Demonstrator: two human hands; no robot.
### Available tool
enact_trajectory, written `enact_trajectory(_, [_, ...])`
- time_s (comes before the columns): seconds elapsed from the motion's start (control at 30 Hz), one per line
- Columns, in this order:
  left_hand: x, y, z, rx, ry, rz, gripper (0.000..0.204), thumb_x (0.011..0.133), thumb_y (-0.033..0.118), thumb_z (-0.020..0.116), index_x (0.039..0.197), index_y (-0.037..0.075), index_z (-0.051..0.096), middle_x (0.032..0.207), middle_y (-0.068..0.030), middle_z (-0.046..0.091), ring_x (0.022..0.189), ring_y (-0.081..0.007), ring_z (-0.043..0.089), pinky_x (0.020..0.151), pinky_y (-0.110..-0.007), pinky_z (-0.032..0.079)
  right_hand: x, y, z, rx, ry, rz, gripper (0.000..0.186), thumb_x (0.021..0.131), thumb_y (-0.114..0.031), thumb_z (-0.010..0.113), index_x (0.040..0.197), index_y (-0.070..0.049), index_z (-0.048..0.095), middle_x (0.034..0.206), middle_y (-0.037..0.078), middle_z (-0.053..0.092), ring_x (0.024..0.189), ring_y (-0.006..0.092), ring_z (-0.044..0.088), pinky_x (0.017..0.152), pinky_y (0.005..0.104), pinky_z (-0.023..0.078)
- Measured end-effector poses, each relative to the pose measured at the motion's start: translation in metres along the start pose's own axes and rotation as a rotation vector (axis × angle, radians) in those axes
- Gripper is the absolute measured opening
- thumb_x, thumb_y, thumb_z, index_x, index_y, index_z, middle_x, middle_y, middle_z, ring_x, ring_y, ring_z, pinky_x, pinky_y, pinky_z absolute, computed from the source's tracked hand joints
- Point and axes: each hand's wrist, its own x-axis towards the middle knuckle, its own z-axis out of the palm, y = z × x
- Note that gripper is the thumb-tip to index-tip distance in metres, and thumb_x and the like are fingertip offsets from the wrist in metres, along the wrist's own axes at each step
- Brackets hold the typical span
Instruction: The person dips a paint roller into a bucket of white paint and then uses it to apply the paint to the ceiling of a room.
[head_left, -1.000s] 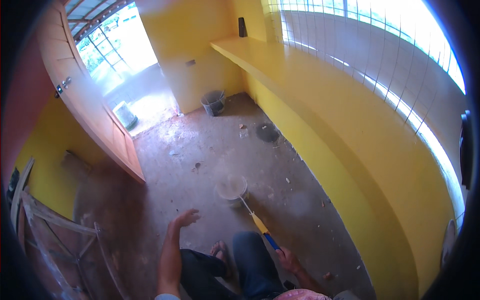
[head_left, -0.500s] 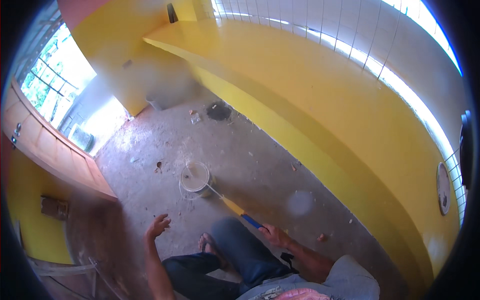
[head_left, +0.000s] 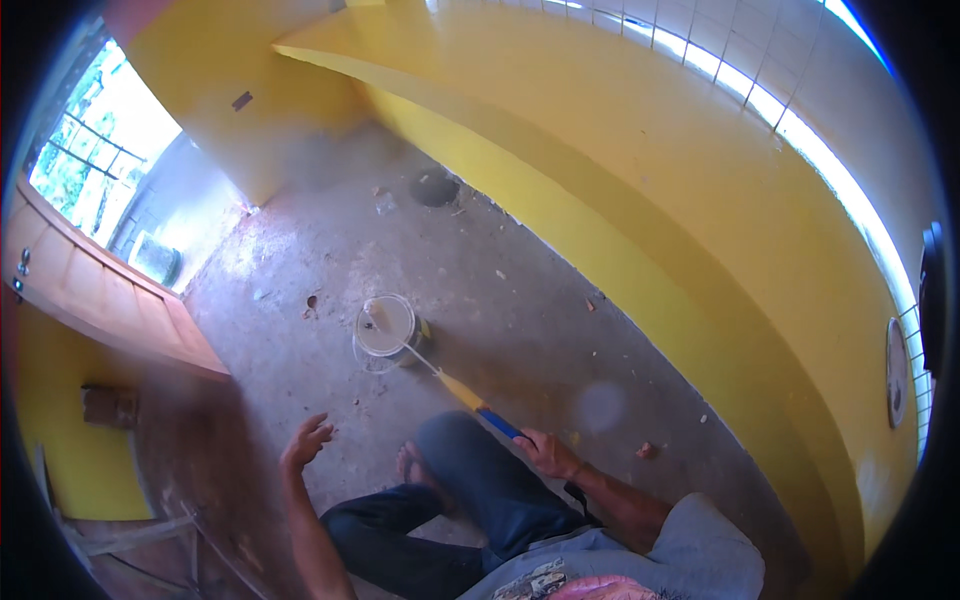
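My right hand (head_left: 550, 454) is wrapped round the blue end of a blue and yellow handle (head_left: 463, 392). It looks like the handle of a paint roller, and its thin pale rod reaches into a round bucket (head_left: 424, 334) on the floor. What sits at the rod's far end is hard to make out. A pale, beige content fills the bucket below its rim, and a thin wire handle hangs at its side. To the left, my left hand (head_left: 307, 441) hovers in the air with fingers apart, holding nothing. It is away from the bucket.
A yellow ledge (head_left: 640, 190) runs along the right side, with a round plate-like disc (head_left: 896, 372) on it. At the left stands a wooden door (head_left: 110, 285) by a bright opening, with another bucket (head_left: 155, 258) beyond. Rubble bits (head_left: 646, 450) and a dark patch (head_left: 433, 188) mark the concrete floor.
The view has tilted a little, so the scene sits slightly higher. My left hand has risen slightly and its fingers spread more. My right hand keeps its grip, the rod still in the bucket.
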Motion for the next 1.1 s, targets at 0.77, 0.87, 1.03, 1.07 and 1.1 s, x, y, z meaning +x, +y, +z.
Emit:
enact_trajectory(0.77, [0.005,-0.011,0.006,0.031,0.036,0.079,0.058,0.091,0.033,0.057,0.136,-0.001,0.043,0.112,-0.0144,0.061,0.093,-0.021,0.059,0.085,-0.035,0.047,0.004,0.007,0.008,-0.071,0.022,-0.006,0.036,0.096,-0.036,0.05,0.098,-0.001,0.057,0.073,0.023,0.057,0.07,0.0376,0.059,0.063,0.042,0.046])
enact_trajectory(0.87, [0.009,-0.019,-0.002,0.03,0.067,0.147,0.058,0.091,0.032,0.059,0.135,-0.001,0.044,0.109,-0.0129,0.062,0.092,-0.019,0.058,0.085,-0.033,0.047,0.012,0.044,0.022,-0.148,0.121,0.007,0.035,0.095,-0.036,0.05,0.092,-0.002,0.056,0.065,0.017,0.052,0.061,0.0278,0.055,0.059,0.0404,0.044])
enact_trajectory(1.03, [-0.009,0.012,0.001,0.085,0.073,0.121,0.061,0.092,0.041,0.055,0.136,0.001,0.044,0.121,-0.0178,0.058,0.103,-0.0248,0.059,0.091,-0.037,0.045,0.018,0.015,0.005,-0.101,-0.034,0.111,0.034,0.096,-0.036,0.048,0.093,-0.003,0.057,0.068,0.021,0.057,0.069,0.0418,0.06,0.058,0.0453,0.043])
enact_trajectory(1.07, [-0.011,0.009,0.001,0.066,0.073,0.133,0.061,0.092,0.042,0.054,0.136,0.001,0.044,0.124,-0.0185,0.057,0.107,-0.0262,0.059,0.092,-0.037,0.045,0.018,0.008,0.008,-0.102,-0.06,0.106,0.034,0.096,-0.036,0.048,0.093,-0.003,0.057,0.068,0.021,0.057,0.069,0.0418,0.06,0.058,0.0453,0.043])
enact_trajectory(1.1, [-0.014,0.007,0.0,0.058,0.085,0.115,0.061,0.092,0.042,0.054,0.136,0.001,0.044,0.124,-0.0185,0.057,0.107,-0.0262,0.059,0.092,-0.037,0.045,0.016,-0.001,0.008,-0.085,-0.054,0.087,0.034,0.096,-0.036,0.048,0.091,-0.003,0.056,0.066,0.021,0.056,0.066,0.0404,0.059,0.056,0.0444,0.043])
